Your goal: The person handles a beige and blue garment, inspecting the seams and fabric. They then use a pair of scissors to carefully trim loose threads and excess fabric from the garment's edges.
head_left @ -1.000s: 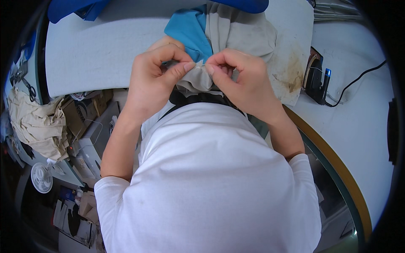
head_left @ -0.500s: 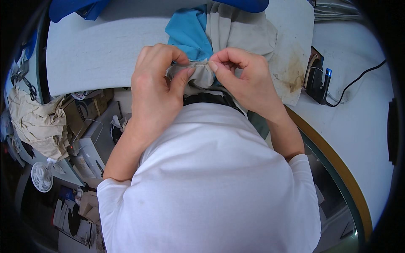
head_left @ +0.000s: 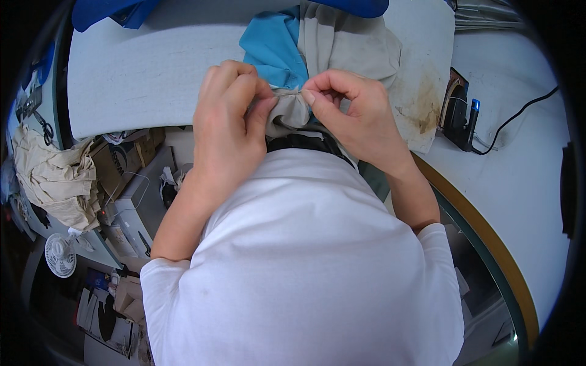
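A garment of beige fabric [head_left: 348, 46] and bright blue fabric [head_left: 273, 49] lies over the near edge of a white padded board [head_left: 140, 85]. Its gathered beige edge [head_left: 290, 111] hangs between my hands, close to my waist. My left hand [head_left: 235, 110] pinches this edge between thumb and forefinger. Right beside it, my right hand [head_left: 351, 110] grips the same edge with thumb and fingertips. The fingers hide the exact spot being held, and I cannot make out any small tool there.
An iron [head_left: 456, 113] with a black cord stands on the white table [head_left: 513, 152] at right. Brown stains mark the board's right end. Blue objects [head_left: 122, 12] border the far side. At left are crumpled beige cloth [head_left: 55, 177], scissors [head_left: 44, 127], cardboard boxes [head_left: 116, 165] and a small white fan [head_left: 60, 255].
My left hand has shifted slightly to the right along the beige edge, its fingers drawn closer together. My right hand has stayed in place.
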The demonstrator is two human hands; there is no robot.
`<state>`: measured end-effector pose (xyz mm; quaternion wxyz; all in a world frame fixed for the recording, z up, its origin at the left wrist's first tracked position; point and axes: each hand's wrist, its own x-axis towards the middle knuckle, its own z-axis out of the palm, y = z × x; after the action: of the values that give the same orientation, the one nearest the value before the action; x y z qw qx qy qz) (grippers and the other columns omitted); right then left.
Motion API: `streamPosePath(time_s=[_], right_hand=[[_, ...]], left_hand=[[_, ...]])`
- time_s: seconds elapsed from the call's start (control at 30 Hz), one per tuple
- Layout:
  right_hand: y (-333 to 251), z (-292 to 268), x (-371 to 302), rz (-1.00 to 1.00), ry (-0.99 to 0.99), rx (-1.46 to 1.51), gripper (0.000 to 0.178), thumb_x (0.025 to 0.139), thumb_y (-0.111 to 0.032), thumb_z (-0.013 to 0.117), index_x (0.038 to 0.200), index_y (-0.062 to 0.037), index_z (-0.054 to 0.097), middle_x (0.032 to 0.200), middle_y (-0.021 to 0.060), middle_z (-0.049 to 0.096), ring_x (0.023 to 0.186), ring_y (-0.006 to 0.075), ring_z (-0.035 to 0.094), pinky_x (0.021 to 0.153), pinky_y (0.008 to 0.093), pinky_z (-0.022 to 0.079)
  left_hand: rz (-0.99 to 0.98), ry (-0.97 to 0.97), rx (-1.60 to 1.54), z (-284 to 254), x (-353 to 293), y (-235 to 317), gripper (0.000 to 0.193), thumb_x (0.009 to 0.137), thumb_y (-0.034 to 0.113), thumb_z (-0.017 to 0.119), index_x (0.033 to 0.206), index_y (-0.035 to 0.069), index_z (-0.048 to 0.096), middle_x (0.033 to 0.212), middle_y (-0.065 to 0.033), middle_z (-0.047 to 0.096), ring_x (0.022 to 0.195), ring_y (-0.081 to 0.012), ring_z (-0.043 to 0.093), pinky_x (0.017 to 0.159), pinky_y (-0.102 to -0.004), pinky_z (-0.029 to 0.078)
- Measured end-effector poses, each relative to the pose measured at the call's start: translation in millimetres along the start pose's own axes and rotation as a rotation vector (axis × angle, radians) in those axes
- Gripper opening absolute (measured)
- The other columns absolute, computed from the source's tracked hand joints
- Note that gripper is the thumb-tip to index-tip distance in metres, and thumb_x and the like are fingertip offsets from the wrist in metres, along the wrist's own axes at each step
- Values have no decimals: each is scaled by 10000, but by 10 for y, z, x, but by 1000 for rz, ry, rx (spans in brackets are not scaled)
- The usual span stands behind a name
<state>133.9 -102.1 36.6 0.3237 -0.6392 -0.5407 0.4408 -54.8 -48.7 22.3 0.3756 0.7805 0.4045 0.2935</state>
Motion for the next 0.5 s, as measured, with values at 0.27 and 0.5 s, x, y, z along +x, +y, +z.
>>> streamPosePath(time_s=[0.27,0.5], right_hand=[[5,41,2,-52,-33,-20,86,861,-60,655,880,24,650,732,25,613,611,74,496,549,227,412],[6,62,-24,-39,-51,-17,97,865,-71,652,866,26,648,717,40,606,600,82,497,533,237,403]], left_hand=[[-267,-32,-291,8,-68,80,150,816,-156,545,794,-18,491,773,-93,552,596,-171,523,528,-266,432],[-610,-235,-507,-72,10,-54,48,918,-39,559,882,-24,586,684,-14,564,561,-65,496,503,-217,406]])
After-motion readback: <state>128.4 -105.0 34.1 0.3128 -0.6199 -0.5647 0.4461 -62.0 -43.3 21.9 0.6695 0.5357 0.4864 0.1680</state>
